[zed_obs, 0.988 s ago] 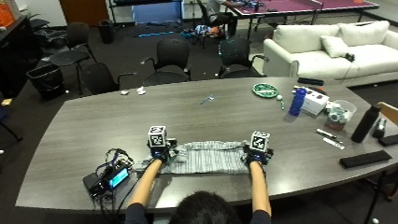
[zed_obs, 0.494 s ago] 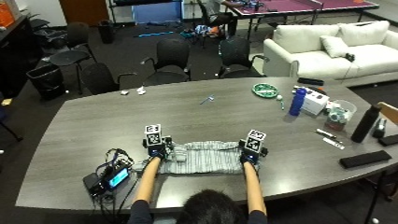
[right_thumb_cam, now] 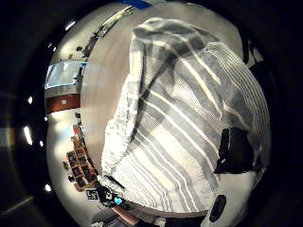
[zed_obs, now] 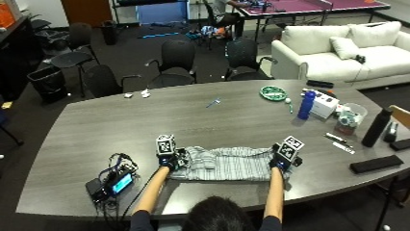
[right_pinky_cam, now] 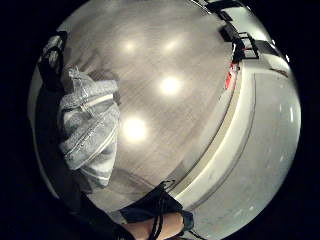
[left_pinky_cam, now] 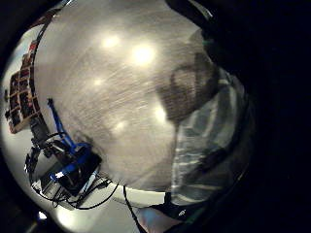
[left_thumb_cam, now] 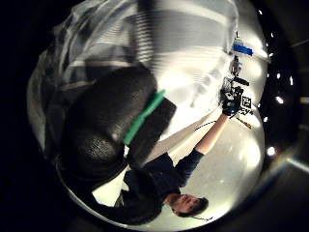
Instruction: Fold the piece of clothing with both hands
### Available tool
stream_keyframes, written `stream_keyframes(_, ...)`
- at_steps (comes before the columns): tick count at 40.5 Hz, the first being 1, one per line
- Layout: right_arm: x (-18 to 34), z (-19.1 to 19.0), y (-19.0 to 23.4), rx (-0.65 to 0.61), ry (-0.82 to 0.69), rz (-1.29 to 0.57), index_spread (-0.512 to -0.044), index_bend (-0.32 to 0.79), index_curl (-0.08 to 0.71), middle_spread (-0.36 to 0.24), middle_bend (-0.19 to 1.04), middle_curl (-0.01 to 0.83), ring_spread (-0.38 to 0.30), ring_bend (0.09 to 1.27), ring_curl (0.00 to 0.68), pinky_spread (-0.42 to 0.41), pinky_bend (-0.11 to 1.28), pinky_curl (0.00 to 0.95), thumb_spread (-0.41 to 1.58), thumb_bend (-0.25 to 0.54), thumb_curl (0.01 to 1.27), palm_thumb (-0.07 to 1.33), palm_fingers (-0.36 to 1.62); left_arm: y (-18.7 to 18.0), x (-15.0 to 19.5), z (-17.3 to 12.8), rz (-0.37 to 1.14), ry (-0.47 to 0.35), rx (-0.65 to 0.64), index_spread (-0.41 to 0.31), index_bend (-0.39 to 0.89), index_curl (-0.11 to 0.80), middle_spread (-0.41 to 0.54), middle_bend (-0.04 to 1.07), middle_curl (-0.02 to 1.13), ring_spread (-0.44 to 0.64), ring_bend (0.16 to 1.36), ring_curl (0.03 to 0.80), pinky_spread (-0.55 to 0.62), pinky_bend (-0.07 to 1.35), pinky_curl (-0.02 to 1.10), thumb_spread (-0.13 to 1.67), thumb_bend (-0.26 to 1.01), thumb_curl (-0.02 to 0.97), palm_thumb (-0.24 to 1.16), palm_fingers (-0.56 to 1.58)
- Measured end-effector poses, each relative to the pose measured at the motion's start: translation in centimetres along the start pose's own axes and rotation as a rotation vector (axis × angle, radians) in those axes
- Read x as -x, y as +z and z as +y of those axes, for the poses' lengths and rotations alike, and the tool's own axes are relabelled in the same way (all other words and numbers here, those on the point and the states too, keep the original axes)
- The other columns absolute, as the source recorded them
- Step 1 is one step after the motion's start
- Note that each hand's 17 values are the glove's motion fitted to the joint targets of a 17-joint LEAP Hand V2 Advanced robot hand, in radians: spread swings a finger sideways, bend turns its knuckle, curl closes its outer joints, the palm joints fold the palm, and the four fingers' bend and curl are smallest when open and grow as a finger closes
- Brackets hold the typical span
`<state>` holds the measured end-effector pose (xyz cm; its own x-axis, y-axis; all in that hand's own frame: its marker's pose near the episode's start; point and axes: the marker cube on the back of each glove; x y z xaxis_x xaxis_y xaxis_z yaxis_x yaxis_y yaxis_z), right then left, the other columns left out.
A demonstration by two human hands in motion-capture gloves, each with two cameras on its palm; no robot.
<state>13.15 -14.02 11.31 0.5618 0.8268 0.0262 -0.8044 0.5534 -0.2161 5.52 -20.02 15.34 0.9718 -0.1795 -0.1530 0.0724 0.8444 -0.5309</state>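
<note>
Office chairs (zed_obs: 176, 55) and a white sofa (zed_obs: 333, 45) stand beyond the far edge of the grey oval table (zed_obs: 128, 120). On it, a grey striped garment (zed_obs: 227, 163) lies flat, close to the near edge, directly in front of the person. The left hand (zed_obs: 168, 161) grips the garment's left end, fingers curled into the cloth. The right hand (zed_obs: 280, 162) pinches its right end. Bare tabletop extends from the garment to the far edge. A blue bottle (zed_obs: 307, 105) and a green plate (zed_obs: 274, 92) stand far right of the garment; a cabled device (zed_obs: 112, 183) sits just left of it. No readable writing is visible.
</note>
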Motion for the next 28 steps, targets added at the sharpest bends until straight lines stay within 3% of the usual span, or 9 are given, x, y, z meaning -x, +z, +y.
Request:
stream_keyframes(7,-1.3,-0.3,-4.1,-0.107,-0.018,-0.053,-0.251,0.15,0.291,-0.22,0.31,0.503,-0.259,0.63,0.463,-0.369,0.64,0.39,0.56,-0.026,0.64,1.04,1.24,0.2,-1.4,-0.2,-0.018,0.083,-0.069,-0.047,0.04,0.23,0.065,0.19,0.36,0.05,0.64,0.373,0.04,0.51,0.42,1.15,-0.01,0.255,0.05,0.49)
stream_keyframes(11,0.0,-0.1,-6.5,-0.112,-0.056,-0.058,-0.253,0.15,0.306,-0.223,0.31,0.506,-0.261,0.62,0.463,-0.369,0.62,0.389,0.5,-0.033,0.66,1.03,1.23,-0.3,-1.0,0.6,0.001,0.03,-0.035,-0.047,0.06,0.214,0.056,0.18,0.37,0.03,0.63,0.377,-0.02,0.57,0.44,1.16,-0.01,0.257,0.06,0.5)
stream_keyframes(16,3.7,-0.7,-8.2,-0.121,-0.098,-0.051,-0.255,0.16,0.322,-0.229,0.3,0.509,-0.264,0.61,0.464,-0.373,0.62,0.39,0.43,-0.033,0.67,1.03,1.24,-2.1,0.1,1.1,0.033,0.023,-0.087,-0.047,0.08,0.207,0.05,0.2,0.38,0.02,0.64,0.382,-0.04,0.55,0.44,1.16,-0.01,0.257,0.06,0.49)
stream_keyframes(22,12.3,7.6,-13.1,-0.173,-0.242,-0.08,-0.257,0.16,0.343,-0.235,0.31,0.518,-0.273,0.61,0.468,-0.38,0.59,0.388,0.36,-0.032,0.69,1.04,1.26,-5.7,2.7,3.7,0.104,-0.035,-0.151,-0.047,0.1,0.208,0.04,0.2,0.39,0.01,0.63,0.376,-0.04,0.52,0.43,1.17,-0.01,0.258,0.06,0.5)
stream_keyframes(28,23.7,16.3,-11.6,-0.174,-0.446,-0.107,-0.255,0.16,0.358,-0.241,0.31,0.524,-0.283,0.61,0.47,-0.384,0.6,0.389,0.32,-0.034,0.7,1.04,1.26,-9.3,5.2,6.9,0.171,-0.037,-0.294,-0.052,0.11,0.213,0.031,0.2,0.4,0.01,0.62,0.369,-0.04,0.49,0.42,1.19,-0.01,0.257,0.08,0.53)
